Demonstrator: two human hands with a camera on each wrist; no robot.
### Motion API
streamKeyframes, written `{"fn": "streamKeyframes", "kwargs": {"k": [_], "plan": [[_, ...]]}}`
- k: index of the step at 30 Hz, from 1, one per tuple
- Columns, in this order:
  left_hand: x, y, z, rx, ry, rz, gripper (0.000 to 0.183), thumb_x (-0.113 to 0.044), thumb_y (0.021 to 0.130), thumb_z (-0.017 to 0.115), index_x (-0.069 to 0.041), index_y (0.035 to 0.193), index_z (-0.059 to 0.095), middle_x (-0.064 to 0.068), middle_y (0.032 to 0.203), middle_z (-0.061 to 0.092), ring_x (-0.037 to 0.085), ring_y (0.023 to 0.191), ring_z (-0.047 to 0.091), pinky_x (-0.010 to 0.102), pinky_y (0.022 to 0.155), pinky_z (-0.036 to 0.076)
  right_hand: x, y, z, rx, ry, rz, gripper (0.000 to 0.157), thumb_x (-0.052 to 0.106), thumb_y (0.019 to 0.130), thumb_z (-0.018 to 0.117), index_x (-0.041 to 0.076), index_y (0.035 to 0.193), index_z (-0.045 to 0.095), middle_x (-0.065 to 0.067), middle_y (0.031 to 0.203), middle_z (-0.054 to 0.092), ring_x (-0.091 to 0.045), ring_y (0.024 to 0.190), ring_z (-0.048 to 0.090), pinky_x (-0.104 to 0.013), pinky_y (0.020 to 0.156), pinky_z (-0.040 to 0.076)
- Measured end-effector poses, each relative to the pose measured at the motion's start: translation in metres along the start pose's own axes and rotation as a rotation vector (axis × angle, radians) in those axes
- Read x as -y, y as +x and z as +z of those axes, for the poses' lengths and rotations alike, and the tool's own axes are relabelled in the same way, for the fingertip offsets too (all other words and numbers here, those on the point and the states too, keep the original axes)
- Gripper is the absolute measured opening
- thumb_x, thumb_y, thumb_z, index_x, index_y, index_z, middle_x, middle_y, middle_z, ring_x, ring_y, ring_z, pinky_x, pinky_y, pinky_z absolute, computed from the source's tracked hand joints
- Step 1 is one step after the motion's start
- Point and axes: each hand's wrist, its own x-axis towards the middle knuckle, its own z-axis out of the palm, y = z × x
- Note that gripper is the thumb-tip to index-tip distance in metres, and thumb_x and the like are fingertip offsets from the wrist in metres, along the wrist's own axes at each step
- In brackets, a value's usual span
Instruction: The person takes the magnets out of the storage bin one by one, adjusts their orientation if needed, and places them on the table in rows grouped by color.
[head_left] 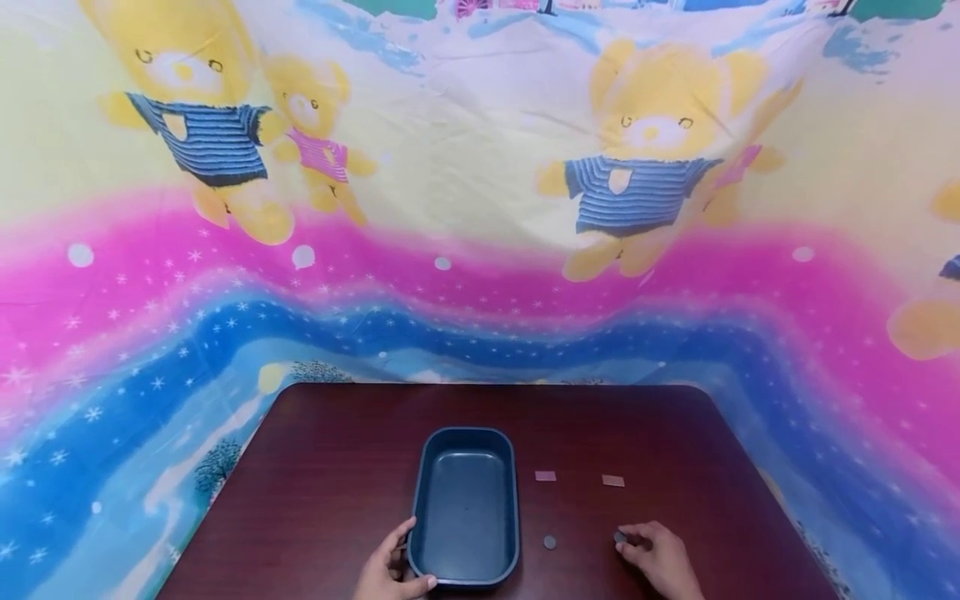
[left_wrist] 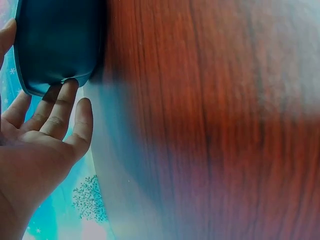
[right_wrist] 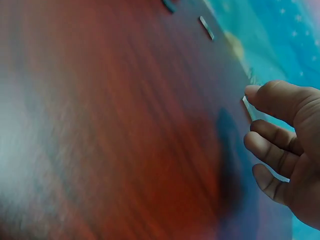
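A dark blue-grey rectangular plastic basin [head_left: 467,508] with rounded corners stands on the table. My left hand [head_left: 392,568] grips its near left corner, thumb at the near rim and fingers along the left side. In the left wrist view, the left fingers [left_wrist: 62,107] touch the basin's wall. To the right, my right hand [head_left: 662,557] pinches a small round grey disc [head_left: 619,537] between thumb and forefinger. The right wrist view shows that hand [right_wrist: 285,145], but the disc is hidden there. A second grey disc [head_left: 550,542] lies between the basin and the right hand.
Beyond the discs lie two small flat rectangles, a pinkish one [head_left: 545,476] and a paler one [head_left: 612,481]. The dark red-brown wooden table [head_left: 337,467] has rounded far corners. A colourful bear-print cloth [head_left: 480,283] hangs around its far side and edges.
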Motion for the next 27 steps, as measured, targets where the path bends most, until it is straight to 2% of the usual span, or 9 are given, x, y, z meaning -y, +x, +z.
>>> {"fn": "streamKeyframes", "kwargs": {"k": [4,9,14,21,27], "plan": [[-0.001,0.000,0.000,-0.004,0.008,-0.007,0.089,-0.017,0.069,0.083,0.003,0.140,0.034,0.028,0.117,0.053,0.029,0.091,0.060,0.033,0.066,0.050,-0.010,0.001,0.001,-0.026,-0.021,0.022,0.025,0.013,0.071,0.080,0.007,0.095,0.073,-0.001,0.085,0.061,-0.009,0.065,0.055,-0.025,0.059,0.044],[-0.006,0.001,-0.002,-0.016,0.049,-0.024,0.089,-0.020,0.068,0.084,0.002,0.140,0.035,0.028,0.115,0.055,0.030,0.090,0.061,0.038,0.067,0.050,-0.016,0.005,0.005,-0.085,-0.054,0.002,0.025,0.015,0.072,0.080,0.007,0.096,0.074,-0.001,0.085,0.062,-0.008,0.065,0.054,-0.027,0.061,0.043],[-0.010,0.001,-0.004,-0.020,0.094,-0.025,0.088,-0.023,0.069,0.083,0.002,0.139,0.036,0.028,0.115,0.055,0.031,0.090,0.061,0.041,0.069,0.049,-0.018,0.010,0.009,-0.099,-0.084,-0.024,0.023,0.013,0.072,0.078,0.008,0.094,0.074,0.001,0.081,0.060,-0.007,0.064,0.054,-0.028,0.061,0.043],[-0.009,0.003,-0.005,-0.032,0.127,0.015,0.088,-0.023,0.068,0.084,0.001,0.138,0.038,0.027,0.113,0.056,0.029,0.088,0.061,0.042,0.070,0.049,-0.017,0.014,0.010,-0.063,-0.119,-0.003,0.025,0.018,0.072,0.078,0.009,0.095,0.074,0.000,0.081,0.058,-0.012,0.067,0.053,-0.032,0.060,0.041],[-0.007,0.003,-0.002,-0.007,0.088,0.023,0.086,-0.018,0.069,0.083,0.003,0.139,0.037,0.028,0.116,0.053,0.029,0.088,0.061,0.034,0.066,0.049,-0.022,0.014,0.010,-0.020,-0.132,0.031,0.029,0.023,0.074,0.078,0.011,0.101,0.073,0.000,0.084,0.057,-0.014,0.072,0.054,-0.033,0.062,0.041]]}}
